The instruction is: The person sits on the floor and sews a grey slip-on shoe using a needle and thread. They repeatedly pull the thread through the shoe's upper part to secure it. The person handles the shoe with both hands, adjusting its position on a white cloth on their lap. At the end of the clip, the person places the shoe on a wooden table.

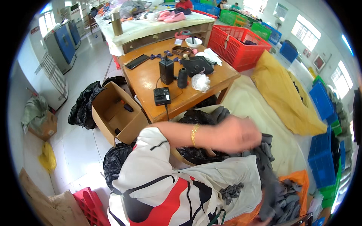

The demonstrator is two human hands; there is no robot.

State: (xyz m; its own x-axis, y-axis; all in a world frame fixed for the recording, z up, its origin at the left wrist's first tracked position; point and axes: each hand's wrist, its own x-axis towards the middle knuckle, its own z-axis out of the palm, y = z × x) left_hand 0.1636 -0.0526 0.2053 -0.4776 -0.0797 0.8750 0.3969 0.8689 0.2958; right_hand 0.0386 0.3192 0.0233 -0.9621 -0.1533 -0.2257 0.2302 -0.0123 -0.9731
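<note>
My left arm, in a white sleeve with red and black patches and a gold bracelet at the wrist, reaches across my body to the right. My left hand is blurred by motion above a heap of grey knitted pieces; whether it holds one cannot be told. More grey pieces lie on the white cloth in my lap and in an orange bag at lower right. A blurred part of my right hand shows among the grey pieces near the lower edge, its fingers hidden.
A low wooden table in front bears black boxes, a dark thread spool, a phone and a white bowl. An open cardboard box and black bags stand left. There is a red crate behind, with a yellow sack and blue crates to the right.
</note>
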